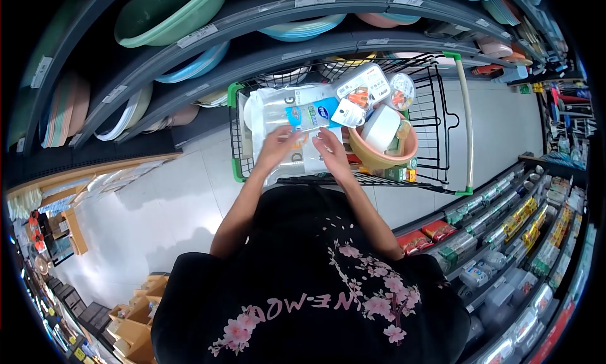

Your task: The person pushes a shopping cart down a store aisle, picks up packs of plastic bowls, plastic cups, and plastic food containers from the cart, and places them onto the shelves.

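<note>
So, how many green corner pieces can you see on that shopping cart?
4: the far-left piece, near-left piece, far-right piece and near-right piece, around the top of the cart. Any lower down may be hidden.

We see glossy, clear plastic on the package [278, 115] and smooth plastic on the yellow tub [375, 158] and the green basin [192, 17]. The cart [466, 111] looks like metal wire with plastic corners [237, 170]; the floor tiles [189, 200] gleam, and our black top [284, 263] is matt cloth.
</note>
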{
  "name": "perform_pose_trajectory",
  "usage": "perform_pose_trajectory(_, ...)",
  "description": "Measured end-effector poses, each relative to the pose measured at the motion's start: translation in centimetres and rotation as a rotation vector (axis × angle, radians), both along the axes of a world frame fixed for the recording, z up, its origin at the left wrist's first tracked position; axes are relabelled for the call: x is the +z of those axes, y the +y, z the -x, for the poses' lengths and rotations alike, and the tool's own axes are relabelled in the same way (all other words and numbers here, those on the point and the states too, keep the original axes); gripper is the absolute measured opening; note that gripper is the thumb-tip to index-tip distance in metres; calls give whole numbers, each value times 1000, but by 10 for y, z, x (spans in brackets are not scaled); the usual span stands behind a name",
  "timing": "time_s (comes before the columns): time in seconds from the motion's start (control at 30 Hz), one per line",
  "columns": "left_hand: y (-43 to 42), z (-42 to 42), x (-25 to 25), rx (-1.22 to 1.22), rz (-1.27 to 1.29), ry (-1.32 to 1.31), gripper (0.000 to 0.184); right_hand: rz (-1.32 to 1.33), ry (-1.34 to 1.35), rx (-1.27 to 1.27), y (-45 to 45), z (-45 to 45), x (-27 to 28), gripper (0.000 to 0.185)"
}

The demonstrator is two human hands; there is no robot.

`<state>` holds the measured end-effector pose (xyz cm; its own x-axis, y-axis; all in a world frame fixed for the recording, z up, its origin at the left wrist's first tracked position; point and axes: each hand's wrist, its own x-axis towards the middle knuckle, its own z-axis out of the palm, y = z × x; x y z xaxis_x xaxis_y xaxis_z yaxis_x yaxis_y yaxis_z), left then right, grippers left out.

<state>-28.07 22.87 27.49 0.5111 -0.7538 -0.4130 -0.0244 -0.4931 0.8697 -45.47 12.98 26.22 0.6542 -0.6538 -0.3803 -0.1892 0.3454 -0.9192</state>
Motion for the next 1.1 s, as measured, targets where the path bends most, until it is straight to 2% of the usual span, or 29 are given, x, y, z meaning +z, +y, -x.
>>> perform_pose_trajectory(0.03,9,-8,-19,104,-37,-202,60,219,106,-1,3,-2,-12,57)
perform_pose_trajectory(0.07,22,-20,-46,108,-23,-198,60,442,207,1,1,-5,-19,58)
perform_pose_trajectory(0.1,36,-33,-75,190,-113,-306,60,588,180,33,-1,-8,-20,59)
perform_pose_trajectory(0.13,42,-38,-80,272,-207,-416,60,597,179,37,-2,-14,-21,59)
perform_pose_trajectory(0.17,45,-42,-86,277,-204,-415,60,812,255,75,-2,-20,-22,62)
perform_pose_trajectory(0.2,49,-44,-83,315,-139,-289,59,1024,331,115,-2,-25,-26,64)
perform_pose_trajectory(0.23,52,-44,-81,351,-75,-164,58,1008,334,140,-4,-31,-31,66)
perform_pose_trajectory(0.27,52,-42,-78,353,-74,-163,58,1009,334,143,-5,-36,-34,66)
perform_pose_trajectory(0.33,49,-36,-77,383,-110,128,61,1035,476,279,-8,-41,-39,68)
perform_pose_trajectory(0.47,50,-36,-71,388,-128,213,64,1007,506,306,-8,-40,-44,70)
perform_pose_trajectory(0.53,55,-45,-76,326,-5,533,64,997,557,298,-6,-37,-42,72)
perform_pose_trajectory(0.57,56,-46,-80,327,-2,533,64,1000,556,299,-6,-36,-40,72)
perform_pose_trajectory(0.63,56,-45,-74,266,-10,737,55,998,589,264,-4,-35,-35,70)
perform_pose_trajectory(0.73,58,-37,-61,292,12,640,51,959,609,243,-4,-34,-22,67)
perform_pose_trajectory(0.87,61,-28,-28,292,76,507,44,994,474,151,-16,-28,-46,62)
perform_pose_trajectory(0.93,63,-26,-1,370,35,418,41,851,407,98,-18,-23,-52,57)
perform_pose_trajectory(0.97,65,-25,6,411,115,404,39,818,383,128,-22,-20,-58,56)
perform_pose_trajectory(1.1,64,-24,67,484,117,314,37,682,432,97,-21,-11,-92,59)
